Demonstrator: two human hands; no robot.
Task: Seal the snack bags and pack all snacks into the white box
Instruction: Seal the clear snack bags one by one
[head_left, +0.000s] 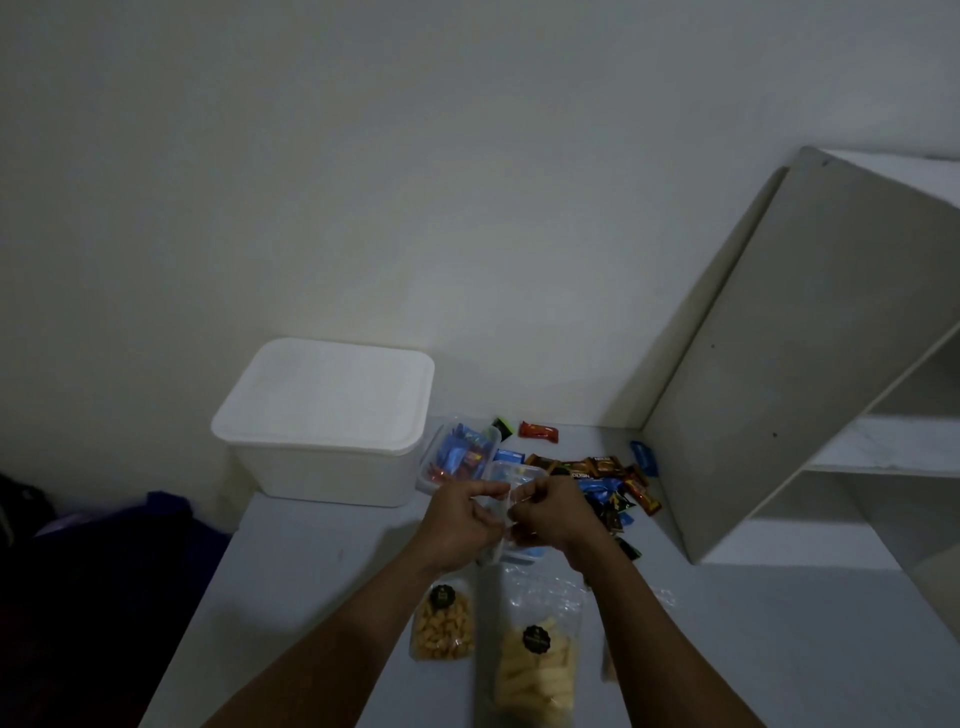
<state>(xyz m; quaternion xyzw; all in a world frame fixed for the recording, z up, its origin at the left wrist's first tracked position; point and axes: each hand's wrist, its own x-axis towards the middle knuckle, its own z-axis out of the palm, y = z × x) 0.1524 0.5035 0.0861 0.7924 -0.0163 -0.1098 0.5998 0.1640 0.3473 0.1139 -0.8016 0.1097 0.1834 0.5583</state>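
**A:** What are the hands busy with?

**B:** Both meet over the middle of the desk (291, 561). The left hand (460, 519) and the right hand (550, 512) are close together, fingertips pinched on something clear and thin between them. It looks like the top edge of a transparent snack bag (501, 525), though a small clear tub sits right behind and I cannot tell cleanly where one ends and the other begins.

**A:** How would that film handle?

**B:** I'd judge it light, limp and slippery. It will crumple rather than hold a shape, so the grip belongs at the mouth, one pinch at each end of the seal strip, pulling it taut before pressing along it.

**A:** And the other bags?

**B:** Two lie nearer the person: a pouch of round golden snacks (442, 626) on the left and a taller bag of pale sticks (537, 665) beside it. The contents look brittle, so hold them by the empty top film, not by squeezing the filled part.

**A:** Where does it all go?

**B:** The white box (322, 421) stands at the far left of the desk against the wall, lid on. It seems rigid, best lifted by the rim. Just right of it is a clear container of wrapped sweets (457, 457), and loose wrapped candies (608, 483) are scattered farther right, small and easily gathered by the handful.
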